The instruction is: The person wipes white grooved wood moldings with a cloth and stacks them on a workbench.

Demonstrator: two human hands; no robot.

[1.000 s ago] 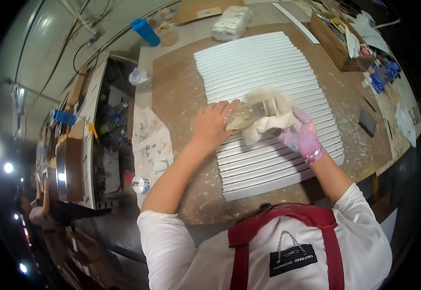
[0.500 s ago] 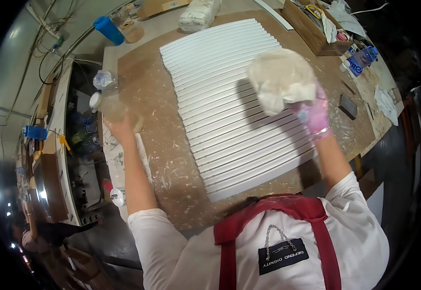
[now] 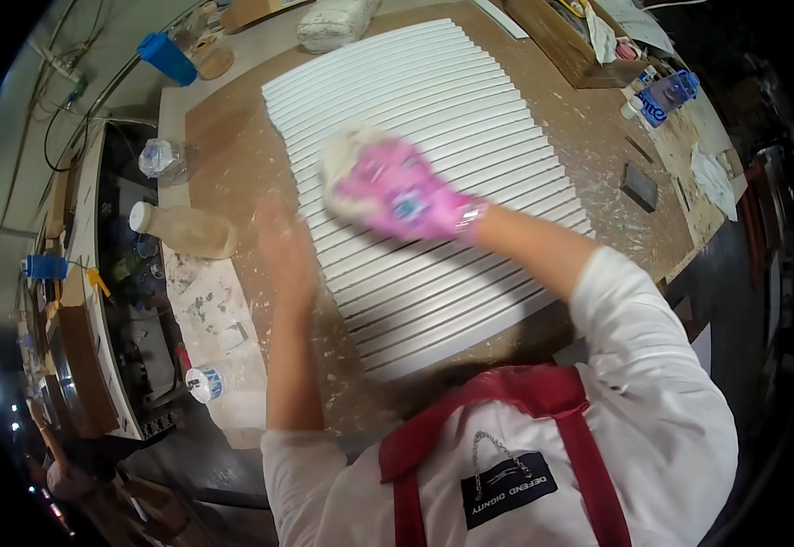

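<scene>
A sheet of white ridged slats (image 3: 433,292) lies across the brown work board. My right hand (image 3: 406,193), in a pink glove, grips a cream cloth (image 3: 340,178) over the left-middle part of the slats. Motion blurs the cloth, and whether it touches the slats I cannot tell. Bare and smeared by motion, my left hand (image 3: 285,239) is beside the left edge of the slats, its fingers unclear. To its left is a clear bottle (image 3: 198,232) with a white cap and cloudy contents, apart from the hand.
A blue cup (image 3: 167,58) and a wrapped white bundle (image 3: 337,23) stand at the back. At the right are a wooden box (image 3: 565,46) of odds and ends, a blue bottle (image 3: 666,97) and a dark block (image 3: 638,187). A white tub (image 3: 207,383) sits near left.
My left hand has let go of the clear bottle and moved right, toward the slats. My right hand has swept the cloth leftward across them. The whole view has shifted slightly.
</scene>
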